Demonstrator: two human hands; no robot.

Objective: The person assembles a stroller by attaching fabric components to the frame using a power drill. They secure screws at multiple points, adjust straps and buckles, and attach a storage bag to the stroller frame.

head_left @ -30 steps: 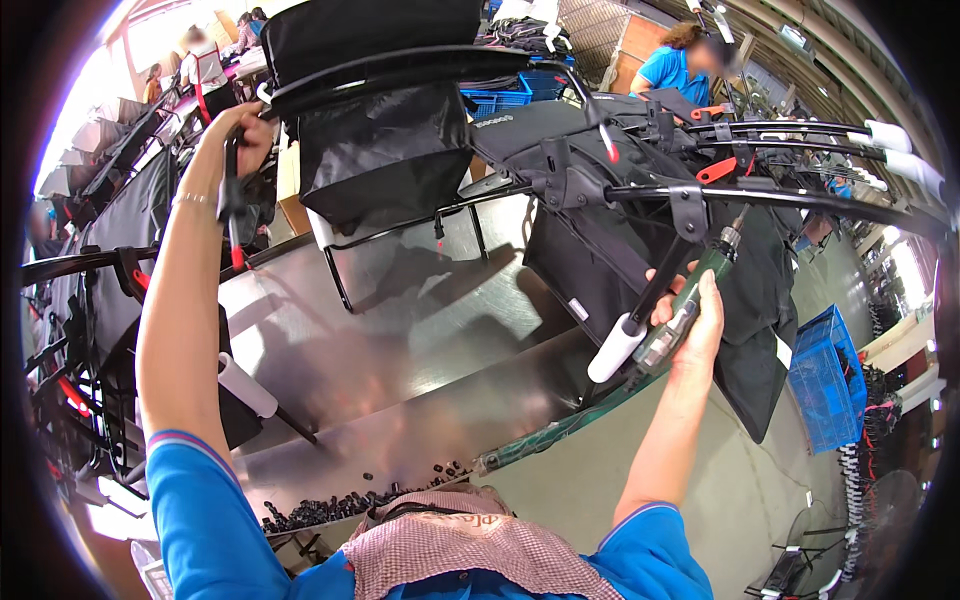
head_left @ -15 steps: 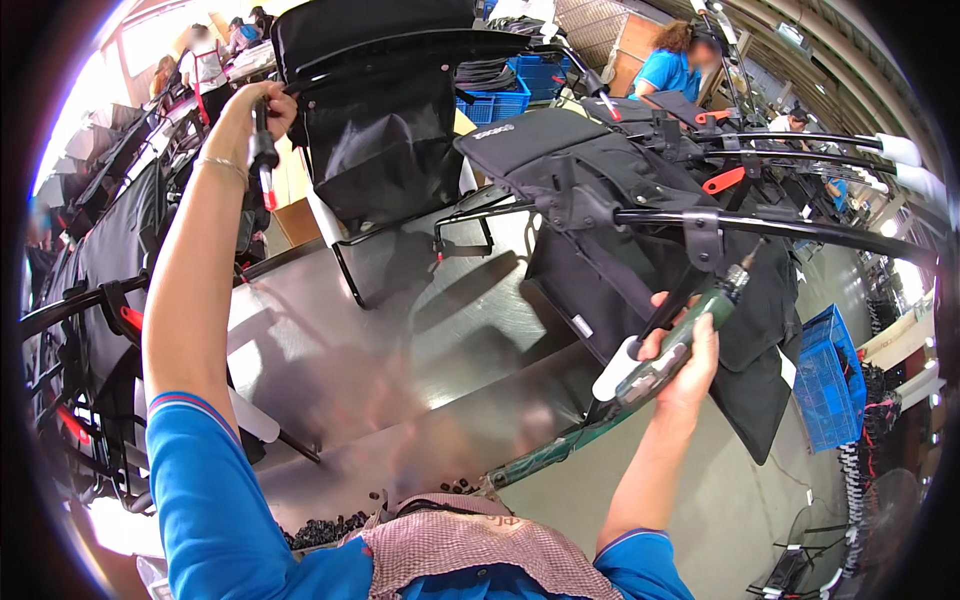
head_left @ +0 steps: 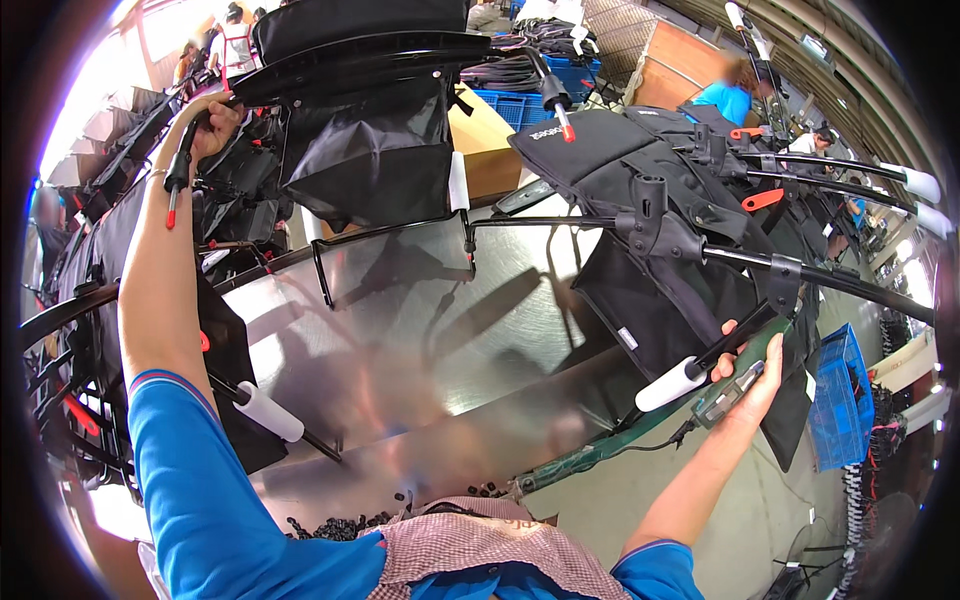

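My left hand (head_left: 212, 130), high at the left, is closed around the end of a curved black tube frame (head_left: 375, 52) with black fabric panels hanging below it. Red-tipped tube ends stick out on both sides of this frame. At the right, my right hand (head_left: 762, 385) grips a green and grey power screwdriver (head_left: 727, 400), its cord trailing toward the bench edge. The driver's tip is hidden near a black bracket (head_left: 784, 283) on a black tube. Close to my right fingers is a tube with a white sleeve (head_left: 670, 384). Black folded fabric (head_left: 640, 290) hangs behind it.
A shiny metal bench (head_left: 400, 340) spans the middle, with small black parts (head_left: 345, 527) at its near edge. More black frames and fabric (head_left: 110, 240) stand at the left. A blue crate (head_left: 840, 400) is at the right; other people are in the background.
The left hand and the hanging frame have shifted left in the picture. My right hand has moved right with the screwdriver, and the driver's tip, visible before, is now hidden.
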